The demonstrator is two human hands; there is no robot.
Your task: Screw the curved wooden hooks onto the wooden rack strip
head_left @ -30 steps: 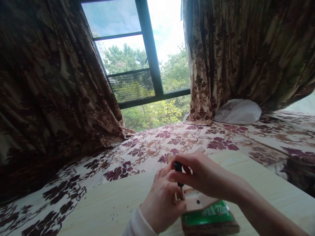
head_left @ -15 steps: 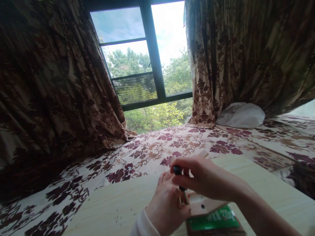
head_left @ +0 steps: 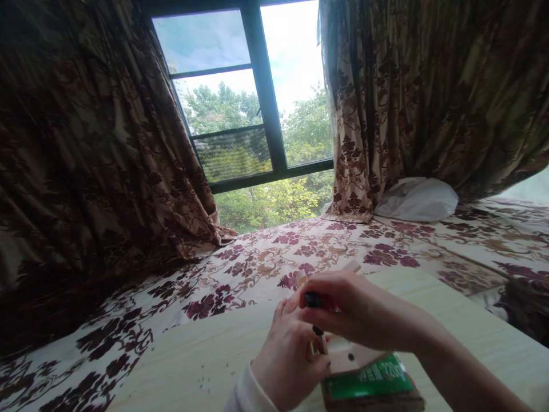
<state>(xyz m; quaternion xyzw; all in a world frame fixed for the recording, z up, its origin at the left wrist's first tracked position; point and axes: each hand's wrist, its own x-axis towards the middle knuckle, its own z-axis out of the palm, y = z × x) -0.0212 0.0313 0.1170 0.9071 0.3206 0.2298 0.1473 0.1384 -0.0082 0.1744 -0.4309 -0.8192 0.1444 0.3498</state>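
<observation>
My right hand (head_left: 343,306) is closed around the black handle of a screwdriver (head_left: 313,299), which points down and slightly right. Just to its left, my left hand (head_left: 289,355) has its fingers wrapped about a pale wooden piece (head_left: 349,355) and the lower part of the tool. A dark round hole shows in the wood. Where the tip meets the work is hidden by my fingers. Beneath the wood lies a green and brown packet (head_left: 371,386) with white lettering.
A pale wood-grain board (head_left: 184,355) lies under my hands, with small dark bits (head_left: 203,380) at its left. Around it spreads a floral cloth (head_left: 253,263). A white plastic bag (head_left: 418,199) sits by the curtain (head_left: 354,143), near the window (head_left: 278,114).
My right hand has shifted its grip slightly on the screwdriver handle. My left hand stays in place on the wood. The whole view has drifted a little.
</observation>
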